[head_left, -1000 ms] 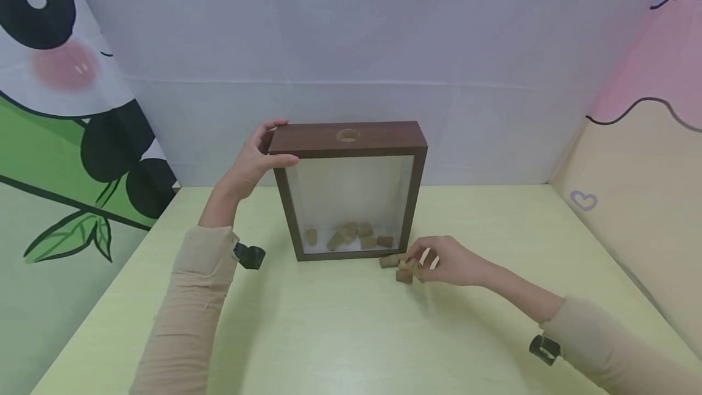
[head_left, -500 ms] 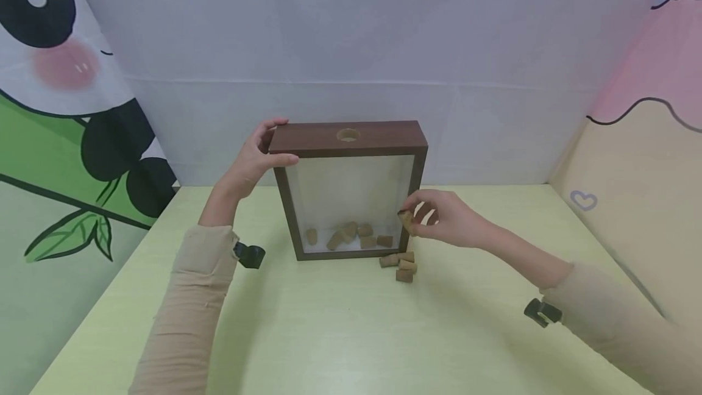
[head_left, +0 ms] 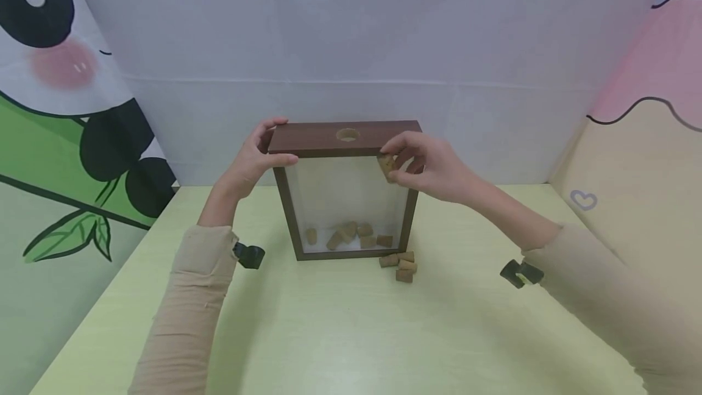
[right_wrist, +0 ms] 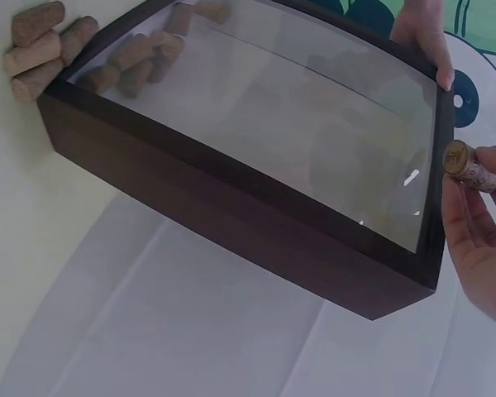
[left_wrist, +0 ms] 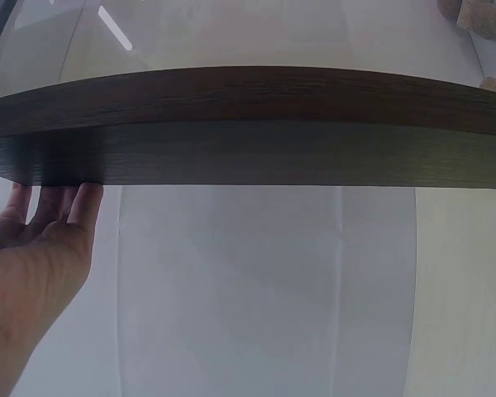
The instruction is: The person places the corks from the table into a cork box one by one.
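- Left hand (head_left: pixel 252 160) gripping upper left corner of upright shadow-box frame (head_left: pixel 348 188); right hand (head_left: pixel 433 166) pinching one cork (head_left: pixel 386 165) at upper right corner, short of top hole (head_left: pixel 348 135).
- Corks inside (head_left: pixel 351 235): several, resting on frame bottom.
- Loose corks (head_left: pixel 400 264) on table (head_left: pixel 351 334): three, not yet inserted.

Bright, even light; wrist views curved, distorted.

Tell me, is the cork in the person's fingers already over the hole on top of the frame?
No, the cork sits by the frame's upper right corner, right of the hole.
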